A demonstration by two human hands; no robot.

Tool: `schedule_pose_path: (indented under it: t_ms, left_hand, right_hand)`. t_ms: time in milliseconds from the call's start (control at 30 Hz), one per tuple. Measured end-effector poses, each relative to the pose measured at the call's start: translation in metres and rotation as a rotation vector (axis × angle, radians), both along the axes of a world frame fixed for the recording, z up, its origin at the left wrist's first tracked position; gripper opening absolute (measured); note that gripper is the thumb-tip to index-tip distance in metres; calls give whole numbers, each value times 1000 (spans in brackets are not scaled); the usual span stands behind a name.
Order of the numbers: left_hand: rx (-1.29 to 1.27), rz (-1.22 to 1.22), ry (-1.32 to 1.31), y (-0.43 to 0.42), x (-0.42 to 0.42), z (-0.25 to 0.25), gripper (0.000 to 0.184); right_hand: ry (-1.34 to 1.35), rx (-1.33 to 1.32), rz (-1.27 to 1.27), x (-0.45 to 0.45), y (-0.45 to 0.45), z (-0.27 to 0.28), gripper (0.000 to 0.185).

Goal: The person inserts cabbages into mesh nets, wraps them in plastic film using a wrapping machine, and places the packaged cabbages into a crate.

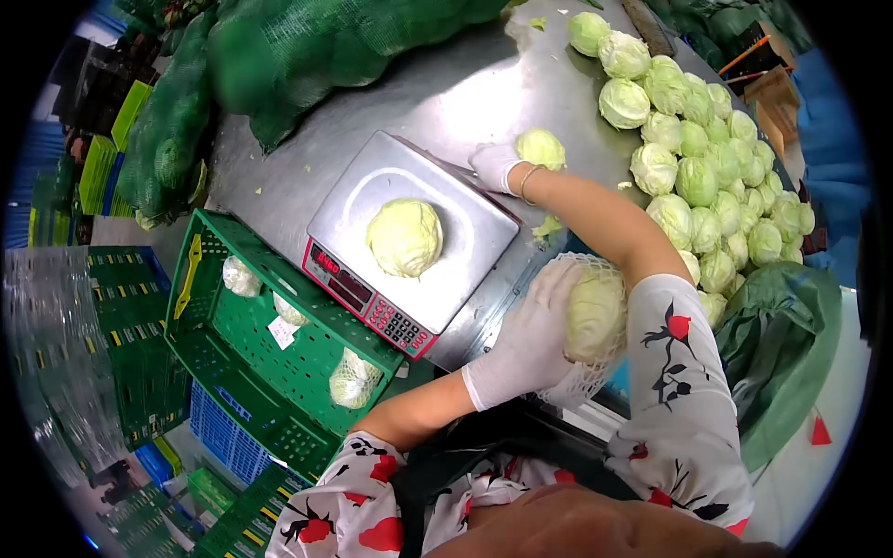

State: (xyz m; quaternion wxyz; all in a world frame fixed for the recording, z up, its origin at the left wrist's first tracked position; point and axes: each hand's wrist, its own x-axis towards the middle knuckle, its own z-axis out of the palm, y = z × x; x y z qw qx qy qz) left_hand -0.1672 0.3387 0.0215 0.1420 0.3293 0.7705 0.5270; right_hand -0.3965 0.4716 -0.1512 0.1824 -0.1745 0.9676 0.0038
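A pale green cabbage (405,237) rests on the steel plate of a digital scale (465,256) with a red-edged keypad. My left hand (530,339), in a white glove, is closed on a netted cabbage (595,316) beside the scale's lower right side. White net hangs below that cabbage. Beyond the scale's upper right edge, my right hand (495,167), also gloved, lies on the steel table near a loose cabbage (540,149); its fingers are partly hidden and their pose is unclear.
Many cabbages (698,181) are piled at the right of the steel table (372,112). Green mesh sacks (307,46) lie at the back left. A green crate (242,330) with several netted cabbages stands left of the scale. A green bag (781,353) hangs at the right.
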Motion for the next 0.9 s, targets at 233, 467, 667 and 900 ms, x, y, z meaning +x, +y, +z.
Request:
schedule_pose_path:
  t_ms: [233, 467, 667, 900]
  left_hand:
    - [-24, -17, -9, 9, -3, 9, 98]
    - [-102, 51, 156, 26, -4, 20, 91]
    - [-280, 20, 75, 36, -6, 29, 94]
    - [-252, 67, 149, 48, -1, 26, 89]
  right_hand:
    - [21, -952, -625, 21, 31, 158, 34]
    - [366, -834, -257, 200, 75, 269, 31]
    - [-81, -682, -732, 330, 72, 277, 56]
    - [180, -439, -616, 358, 62, 261, 60]
